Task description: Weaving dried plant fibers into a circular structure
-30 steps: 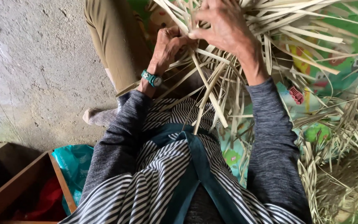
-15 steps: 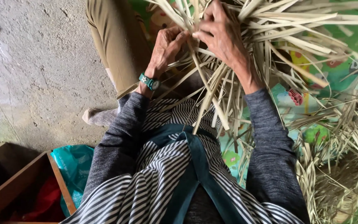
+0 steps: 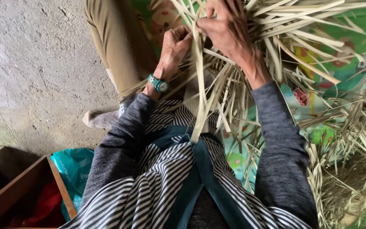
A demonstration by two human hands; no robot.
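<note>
We saw the person seated on the floor with both hands raised into a loose mass of pale strips, flat and reed-like, fanning out across the top of the view. The left hand was curled shut, its fingers pinched on one long strip that ran from the hands straight down toward the lap, its lower end lying against the striped garment. The right hand sat just beside the left, its fingers closed among the crossing strips at the same spot; we could not tell exactly which strip it gripped, since the fingertips were buried in the bundle. A teal wristwatch showed on the left wrist, above a grey sleeve. A dark teal strap hung down over the striped front. Under the strips lay a colourful mat in green with cartoon shapes, and a heap of thinner dry strips covered its right part. A leg in tan trousers stretched out to the left of the hands over a bare concrete floor. At the lower left stood a wooden box with something red inside, touching a teal plastic bag.
</note>
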